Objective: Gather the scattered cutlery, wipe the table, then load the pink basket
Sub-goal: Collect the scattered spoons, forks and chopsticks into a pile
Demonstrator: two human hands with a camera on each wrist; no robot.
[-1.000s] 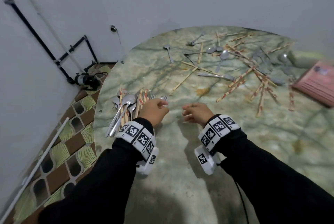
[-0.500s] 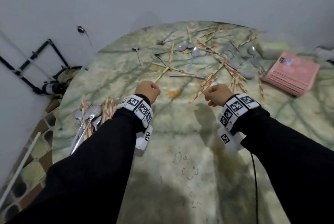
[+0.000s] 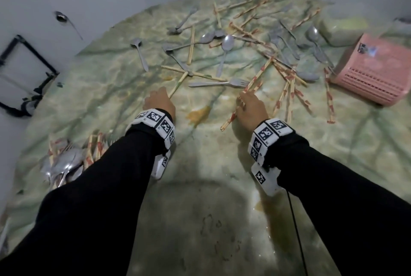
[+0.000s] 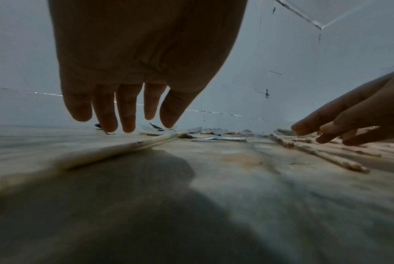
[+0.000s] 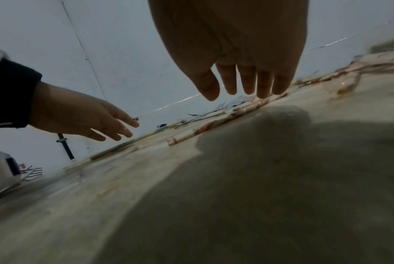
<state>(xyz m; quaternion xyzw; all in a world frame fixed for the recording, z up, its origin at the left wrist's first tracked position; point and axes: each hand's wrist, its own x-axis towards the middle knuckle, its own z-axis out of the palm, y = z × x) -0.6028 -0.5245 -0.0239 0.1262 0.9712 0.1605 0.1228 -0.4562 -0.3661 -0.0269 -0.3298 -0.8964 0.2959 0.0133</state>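
Observation:
Spoons, forks and chopsticks [image 3: 224, 44] lie scattered across the far half of the round marble table [image 3: 211, 164]. A gathered pile of cutlery [image 3: 66, 162] sits at the near left edge. My left hand [image 3: 159, 102] hovers with straight fingers [image 4: 128, 114] over the near end of a plain chopstick [image 3: 178, 82] [image 4: 146, 141]. My right hand [image 3: 251, 108] has straight fingers too, and its fingertips [image 5: 263, 89] touch red-patterned chopsticks [image 3: 231, 117] [image 5: 247, 107]. The pink basket [image 3: 373, 71] lies overturned at the far right.
An orange sauce stain [image 3: 199, 114] lies between my hands, and a brown smear [image 3: 264, 206] sits near my right forearm. A blurry yellowish cloth or sponge [image 3: 342, 28] lies behind the basket. White walls close the table's far side; black pipes [image 3: 29, 55] run at the left.
Both hands have left the gathered pile and moved forward to the scattered chopsticks. Their curled fingers have straightened. The right hand now touches red-patterned chopsticks.

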